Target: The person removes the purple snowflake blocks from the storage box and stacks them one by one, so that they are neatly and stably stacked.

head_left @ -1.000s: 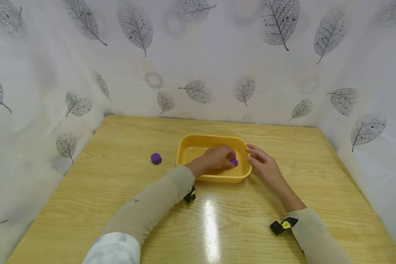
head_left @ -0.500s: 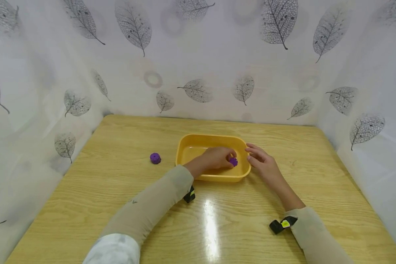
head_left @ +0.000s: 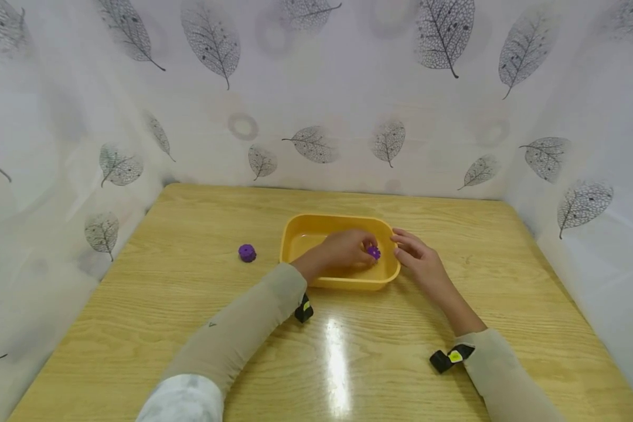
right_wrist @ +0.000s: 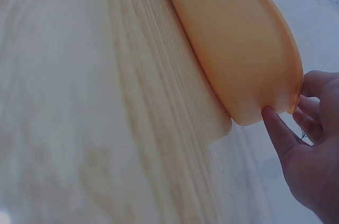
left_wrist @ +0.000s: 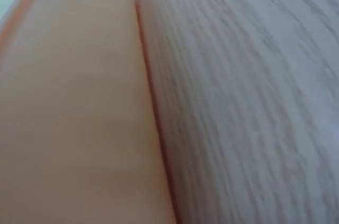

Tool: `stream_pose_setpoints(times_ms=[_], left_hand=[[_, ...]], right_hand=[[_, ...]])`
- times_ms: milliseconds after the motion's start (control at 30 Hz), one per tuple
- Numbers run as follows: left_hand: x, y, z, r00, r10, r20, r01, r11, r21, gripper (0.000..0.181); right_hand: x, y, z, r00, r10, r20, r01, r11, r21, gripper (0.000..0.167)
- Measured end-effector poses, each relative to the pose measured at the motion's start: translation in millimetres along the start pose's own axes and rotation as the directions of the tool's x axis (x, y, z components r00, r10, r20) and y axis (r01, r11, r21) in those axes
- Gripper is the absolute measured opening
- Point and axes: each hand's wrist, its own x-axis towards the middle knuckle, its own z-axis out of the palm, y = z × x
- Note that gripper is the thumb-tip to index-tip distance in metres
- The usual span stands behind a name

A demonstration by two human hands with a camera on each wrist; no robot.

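Note:
My left hand (head_left: 345,249) reaches into the yellow plastic basin (head_left: 337,283) and pinches a small purple toothed disc (head_left: 373,252) near the basin's right end. Part of that disc is hidden by the fingers. At the basin's right end, my right hand (head_left: 424,266) rests its fairly straight fingers against the rim. The right wrist view shows the thumb of this hand (right_wrist: 312,155) on the outer wall of the basin (right_wrist: 238,49). Only the basin's outside (left_wrist: 79,102) and wood appear in the left wrist view; the left hand is out of sight there.
Left of the basin, a thicker purple toothed piece (head_left: 247,253) lies on the wooden table (head_left: 190,305). White leaf-printed cloth (head_left: 316,88) rises behind the table and at both sides. Each wrist carries a black camera mount (head_left: 451,357).
The left hand has lifted and tilted the purple disc slightly within the basin, keeping its pinch. The right hand stays at the rim. The whole head view has drifted a little.

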Motion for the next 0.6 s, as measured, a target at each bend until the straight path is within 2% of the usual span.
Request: stream_pose_setpoints(times_ms=[167, 300, 467, 600], left_hand=[[-0.7, -2.1, -6.0, 0.999, 0.029, -0.046, -0.033, 0.997, -0.073, 0.024], [-5.0, -0.5, -14.2, 0.994, 0.062, -0.089, -0.069, 0.994, -0.083, 0.022], [-18.1, 3.5, -26.2, 0.988, 0.075, -0.138, -0.097, 0.983, -0.154, 0.025], [-30.6, 1.9, -32.6, 0.977, 0.089, -0.195, -0.13, 0.969, -0.209, 0.028]], right_hand=[[0.6, -1.2, 0.8, 1.0, 0.008, 0.003, -0.008, 1.0, 0.0, 0.044], [0.9, -0.3, 1.5, 1.0, 0.01, 0.01, -0.01, 1.0, -0.001, 0.045], [1.1, 0.7, 0.6, 1.0, 0.022, 0.005, -0.022, 1.0, 0.007, 0.045], [0.9, 0.2, -1.3, 1.0, 0.031, -0.004, -0.031, 0.999, 0.009, 0.046]])
